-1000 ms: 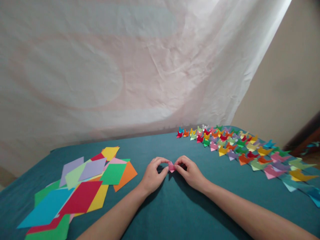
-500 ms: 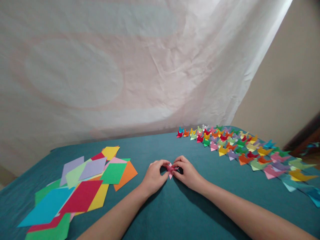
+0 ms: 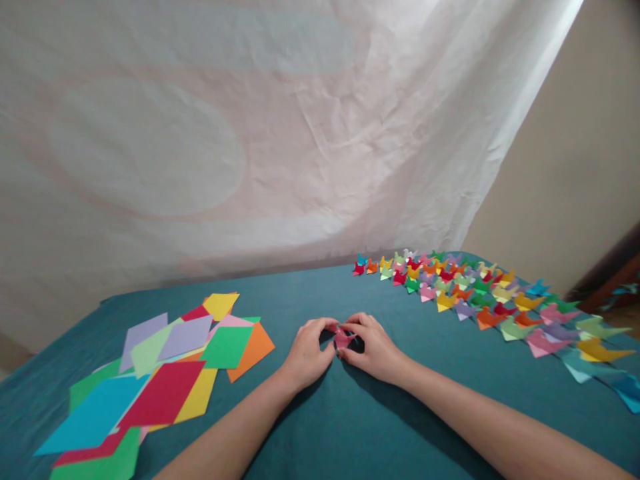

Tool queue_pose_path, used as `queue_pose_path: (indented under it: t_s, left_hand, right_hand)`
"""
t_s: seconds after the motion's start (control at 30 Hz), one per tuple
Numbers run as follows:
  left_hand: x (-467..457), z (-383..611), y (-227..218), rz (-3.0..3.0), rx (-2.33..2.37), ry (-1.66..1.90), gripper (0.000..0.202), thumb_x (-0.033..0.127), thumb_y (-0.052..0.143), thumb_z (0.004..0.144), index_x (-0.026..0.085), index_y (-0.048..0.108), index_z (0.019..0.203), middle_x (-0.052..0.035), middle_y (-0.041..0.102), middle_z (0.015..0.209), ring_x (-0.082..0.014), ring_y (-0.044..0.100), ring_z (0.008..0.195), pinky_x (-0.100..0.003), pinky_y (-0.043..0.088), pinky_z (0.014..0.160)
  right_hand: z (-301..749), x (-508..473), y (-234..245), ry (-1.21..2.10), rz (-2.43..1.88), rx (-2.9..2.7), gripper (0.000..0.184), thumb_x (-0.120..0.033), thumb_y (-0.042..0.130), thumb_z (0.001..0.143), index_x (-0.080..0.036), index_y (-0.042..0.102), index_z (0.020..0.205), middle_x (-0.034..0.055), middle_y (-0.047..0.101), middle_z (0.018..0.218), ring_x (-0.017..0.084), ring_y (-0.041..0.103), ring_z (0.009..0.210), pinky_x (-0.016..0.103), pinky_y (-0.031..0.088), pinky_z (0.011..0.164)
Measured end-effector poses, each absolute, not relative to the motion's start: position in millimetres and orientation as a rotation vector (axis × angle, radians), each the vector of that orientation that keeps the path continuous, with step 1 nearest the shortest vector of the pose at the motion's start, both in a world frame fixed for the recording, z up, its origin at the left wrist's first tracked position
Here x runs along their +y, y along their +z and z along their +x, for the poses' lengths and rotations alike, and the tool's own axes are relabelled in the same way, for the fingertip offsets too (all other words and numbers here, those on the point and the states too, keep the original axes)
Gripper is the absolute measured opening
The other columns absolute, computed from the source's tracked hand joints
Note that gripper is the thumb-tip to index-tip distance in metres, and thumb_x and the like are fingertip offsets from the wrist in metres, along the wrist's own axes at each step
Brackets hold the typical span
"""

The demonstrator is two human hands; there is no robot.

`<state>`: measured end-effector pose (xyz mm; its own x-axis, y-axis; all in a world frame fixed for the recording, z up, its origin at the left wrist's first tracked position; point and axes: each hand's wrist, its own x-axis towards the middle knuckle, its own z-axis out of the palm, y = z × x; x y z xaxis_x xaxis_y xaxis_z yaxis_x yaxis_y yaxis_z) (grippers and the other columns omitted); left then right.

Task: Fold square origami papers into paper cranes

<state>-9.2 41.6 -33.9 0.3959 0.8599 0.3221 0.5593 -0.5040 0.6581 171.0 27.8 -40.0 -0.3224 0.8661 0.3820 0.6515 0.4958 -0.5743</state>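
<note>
A small pink folded paper piece (image 3: pixel 343 337) sits between both of my hands, just above the teal tablecloth (image 3: pixel 350 427). My left hand (image 3: pixel 307 350) pinches its left side with curled fingers. My right hand (image 3: pixel 373 347) pinches its right side, fingers bent around it. Most of the paper is hidden by my fingertips.
A loose pile of coloured paper squares (image 3: pixel 160 373) lies at the left. Several rows of small folded paper birds (image 3: pixel 480 300) in many colours stretch along the right side. A creased white sheet (image 3: pixel 250 133) hangs behind the table, and a beige wall (image 3: pixel 575 167) stands at right.
My hands have drawn closer together around the pink piece and lowered it slightly. The paper looks more opened out and less visible than one second ago.
</note>
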Motion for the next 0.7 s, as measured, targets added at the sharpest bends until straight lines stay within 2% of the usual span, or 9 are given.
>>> queue_pose_path:
  t_s: [0.23,0.47,0.7]
  left_hand:
    - [42.4,-9.7,-33.4,2.172,1.207,0.937,0.043,0.002,0.049,0.067,0.02,0.057,0.105,-0.0041,0.063,0.104,-0.0194,0.056,0.1,-0.035,0.043,0.092]
    - [43.1,-8.9,-32.6,2.119,1.207,0.993,0.047,-0.002,0.046,0.065,0.018,0.055,0.107,-0.0039,0.064,0.103,-0.0177,0.057,0.1,-0.035,0.043,0.091]
    - [43.6,-9.5,-32.1,2.07,1.217,1.007,0.049,-0.003,0.043,0.065,0.018,0.055,0.107,-0.004,0.064,0.102,-0.0171,0.058,0.099,-0.035,0.043,0.091]
  right_hand:
    - [173.2,25.7,-39.9,0.448,-1.208,-2.043,0.045,-0.026,0.068,0.069,-0.022,0.058,0.113,0.0074,0.055,0.103,0.023,0.05,0.095,0.038,0.042,0.084]
    - [175.5,26.7,-42.4,0.6,-1.16,-1.848,0.035,-0.008,0.054,0.069,-0.02,0.057,0.101,0.0039,0.057,0.096,0.018,0.053,0.091,0.032,0.044,0.08]
    - [174.2,26.6,-43.1,0.625,-1.188,-1.785,0.026,-0.014,0.058,0.072,-0.019,0.057,0.097,0.0038,0.059,0.094,0.018,0.055,0.087,0.031,0.044,0.076]
